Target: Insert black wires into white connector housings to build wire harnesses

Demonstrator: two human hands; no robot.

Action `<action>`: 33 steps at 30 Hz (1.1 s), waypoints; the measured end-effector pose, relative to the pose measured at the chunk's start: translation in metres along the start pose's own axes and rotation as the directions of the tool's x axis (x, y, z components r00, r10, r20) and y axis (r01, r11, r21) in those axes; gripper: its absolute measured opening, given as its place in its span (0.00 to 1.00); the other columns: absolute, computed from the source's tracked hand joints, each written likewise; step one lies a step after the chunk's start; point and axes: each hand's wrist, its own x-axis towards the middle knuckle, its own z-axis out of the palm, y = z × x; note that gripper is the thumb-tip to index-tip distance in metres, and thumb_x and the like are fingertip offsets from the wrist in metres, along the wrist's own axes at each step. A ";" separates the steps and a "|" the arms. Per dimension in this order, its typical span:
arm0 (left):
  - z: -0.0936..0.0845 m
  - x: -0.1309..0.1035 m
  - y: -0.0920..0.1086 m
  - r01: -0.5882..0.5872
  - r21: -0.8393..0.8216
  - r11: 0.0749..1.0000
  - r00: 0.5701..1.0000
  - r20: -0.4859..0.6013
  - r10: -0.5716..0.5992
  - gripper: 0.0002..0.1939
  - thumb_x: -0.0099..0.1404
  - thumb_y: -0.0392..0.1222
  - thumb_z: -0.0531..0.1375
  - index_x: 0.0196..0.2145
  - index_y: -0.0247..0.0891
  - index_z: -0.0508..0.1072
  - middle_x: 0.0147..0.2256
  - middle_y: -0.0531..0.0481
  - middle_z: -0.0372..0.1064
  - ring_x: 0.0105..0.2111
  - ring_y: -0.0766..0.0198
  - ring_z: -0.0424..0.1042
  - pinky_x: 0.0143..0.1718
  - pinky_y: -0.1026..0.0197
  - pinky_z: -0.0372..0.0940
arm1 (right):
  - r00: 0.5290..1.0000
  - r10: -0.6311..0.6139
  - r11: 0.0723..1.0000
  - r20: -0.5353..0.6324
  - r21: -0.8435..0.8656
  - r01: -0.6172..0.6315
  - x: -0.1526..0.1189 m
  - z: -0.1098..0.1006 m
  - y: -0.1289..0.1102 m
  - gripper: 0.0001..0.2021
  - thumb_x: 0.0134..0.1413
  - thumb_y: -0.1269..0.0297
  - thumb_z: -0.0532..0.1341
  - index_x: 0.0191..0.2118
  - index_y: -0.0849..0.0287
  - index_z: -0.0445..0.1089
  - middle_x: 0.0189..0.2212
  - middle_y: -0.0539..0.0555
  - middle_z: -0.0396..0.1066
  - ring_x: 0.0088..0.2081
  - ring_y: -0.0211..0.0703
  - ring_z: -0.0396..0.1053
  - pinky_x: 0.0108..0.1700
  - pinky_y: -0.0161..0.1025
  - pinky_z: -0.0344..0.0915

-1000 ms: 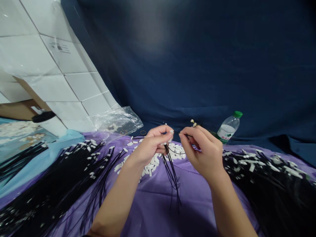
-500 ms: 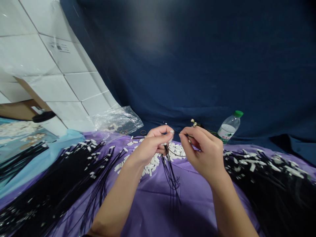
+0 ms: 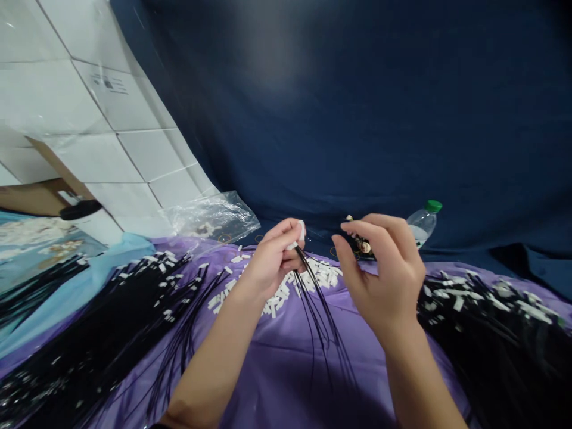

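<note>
My left hand (image 3: 274,256) is closed on a small bunch of black cords (image 3: 318,304) with white tabs at their upper ends; the cords hang down over the purple cloth. One white tab (image 3: 301,230) sticks up between thumb and forefinger. To the right, my right hand (image 3: 384,274) is apart from the cords, its thumb and forefinger spread with nothing visible between them. Below and behind my left hand lies a scattered pile of white tabs (image 3: 324,273). Small round objects (image 3: 364,245) show just beyond my right fingertips, partly hidden.
Dense bundles of black cords with white ends lie at left (image 3: 102,322) and right (image 3: 496,333) on the purple cloth (image 3: 357,363). A clear plastic bag (image 3: 214,217) and a green-capped bottle (image 3: 422,225) stand at the back, before a dark blue curtain (image 3: 339,119).
My right hand has let go of a black cord, opened and moved slightly right, now covering part of the bottle. The cords under my left hand have swung to the right.
</note>
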 end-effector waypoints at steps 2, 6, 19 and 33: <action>0.000 0.002 -0.001 -0.002 -0.060 0.998 1.000 -0.029 0.000 0.11 0.63 0.45 0.59 0.30 0.37 0.62 0.20 0.61 0.46 0.15 0.79 0.41 0.16 0.74 0.50 | 0.992 0.024 0.990 0.125 0.134 -0.041 0.000 -0.003 -0.007 0.04 0.56 0.74 0.60 0.37 0.62 0.70 0.33 0.54 0.68 0.35 0.37 0.66 0.39 0.36 0.64; 0.001 0.004 -0.002 -0.031 -0.127 0.991 0.995 -0.098 0.018 0.10 0.62 0.42 0.60 0.30 0.37 0.61 0.20 0.60 0.46 0.16 0.78 0.41 0.15 0.76 0.44 | 0.904 0.064 0.937 0.423 0.287 -0.200 -0.005 0.003 -0.014 0.04 0.58 0.72 0.59 0.35 0.59 0.70 0.28 0.48 0.67 0.27 0.31 0.62 0.29 0.30 0.59; 0.012 -0.003 -0.011 -0.126 0.173 0.977 0.986 -0.090 0.143 0.14 0.62 0.50 0.59 0.31 0.40 0.59 0.21 0.60 0.49 0.17 0.77 0.50 0.18 0.73 0.49 | 0.903 0.147 0.974 0.403 0.100 -0.203 -0.015 0.025 -0.010 0.06 0.60 0.70 0.53 0.36 0.61 0.68 0.30 0.52 0.66 0.28 0.36 0.64 0.29 0.33 0.59; 0.009 -0.001 -0.022 -0.190 0.354 0.916 0.974 -0.045 0.220 0.12 0.66 0.50 0.54 0.33 0.40 0.60 0.20 0.59 0.48 0.18 0.73 0.49 0.20 0.69 0.47 | 0.925 -0.017 0.944 0.379 -0.299 0.140 -0.021 0.038 -0.005 0.07 0.61 0.71 0.51 0.32 0.61 0.61 0.27 0.54 0.64 0.28 0.42 0.65 0.24 0.36 0.52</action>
